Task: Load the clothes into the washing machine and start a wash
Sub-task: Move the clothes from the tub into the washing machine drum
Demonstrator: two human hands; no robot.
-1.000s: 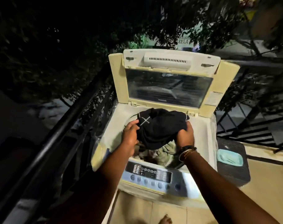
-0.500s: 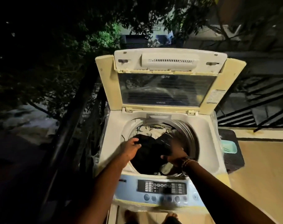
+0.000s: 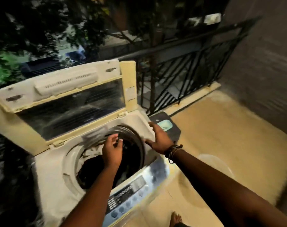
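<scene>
Head view is showing the washing machine (image 3: 61,163) at the lower left of the frame, its lid (image 3: 65,102) standing open. Dark clothes (image 3: 93,166) are lying down inside the drum. The left hand (image 3: 112,152) is hovering over the drum, fingers loosely spread and holding nothing. The right hand (image 3: 159,138) is reaching right, fingers wide and empty. The tall lid could be falling shut on an arm if bumped.

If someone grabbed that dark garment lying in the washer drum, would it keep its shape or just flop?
Likely floppy: the dark garment lies slumped in the drum with no firm edges. It probably feels light and looks dry, though blur hides detail. It seems unlikely to slip, since cloth bunches easily under fingers.
</scene>
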